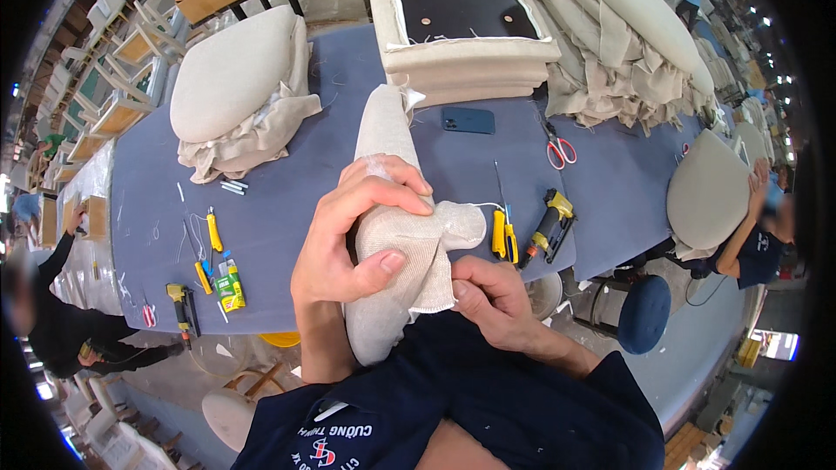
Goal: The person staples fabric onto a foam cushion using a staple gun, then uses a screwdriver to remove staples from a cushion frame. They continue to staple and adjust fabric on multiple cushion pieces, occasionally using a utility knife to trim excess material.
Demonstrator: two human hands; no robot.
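A long beige fabric-covered cushion [386,126] stands on edge in front of me, its lower end against my shirt. My left hand [353,231] is wrapped over it, thumb on the near side and fingers across the top. At its right side a fabric flap [428,277] hangs loose with a frayed edge, beside a rounded bulge of cloth [463,224]. My right hand [495,303] pinches the edge of that flap between thumb and fingers. A wisp of clear film lies by my left knuckles.
On the blue-grey table [340,61] lie a phone [468,120], red-handled scissors [560,153], a yellow staple gun [550,224], yellow-handled tools [503,237] and a green packet [230,285]. Covered seats [235,78] are stacked behind. A co-worker at right handles a round-edged seat [710,191].
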